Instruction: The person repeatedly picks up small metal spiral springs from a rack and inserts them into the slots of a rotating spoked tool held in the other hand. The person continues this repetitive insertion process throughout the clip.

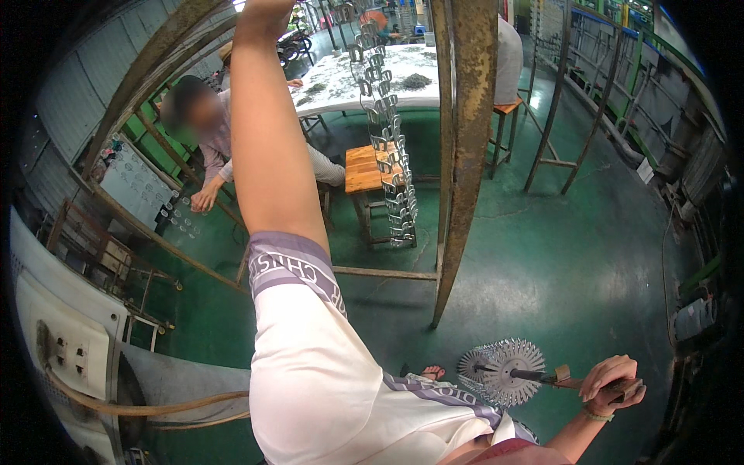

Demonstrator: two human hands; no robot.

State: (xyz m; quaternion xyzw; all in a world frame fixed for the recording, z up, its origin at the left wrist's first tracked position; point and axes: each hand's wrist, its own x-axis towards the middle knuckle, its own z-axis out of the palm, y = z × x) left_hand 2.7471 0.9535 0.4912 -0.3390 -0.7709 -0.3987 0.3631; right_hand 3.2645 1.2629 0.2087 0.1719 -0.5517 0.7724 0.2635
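Observation:
My left arm is stretched up and away, and only the base of my left hand (267,14) shows at the top edge; its fingers are out of the picture. Low on the right, my right hand (612,384) is closed round the end of a dark rod with toothed discs (521,372). The discs are round, silvery and edged with many spikes or small metal pieces. They hang over the green floor, beside a sandalled foot (432,373). Beyond my left arm hangs a long strand of silvery metal clips (394,167).
A rusty metal frame (467,116) stands before me. Behind it are a wooden stool (363,170) and a white-covered table (341,74) with dark heaps. Another person (198,116) bends at left, a hand near hanging metal loops. A pale machine (74,341) with cables stands lower left.

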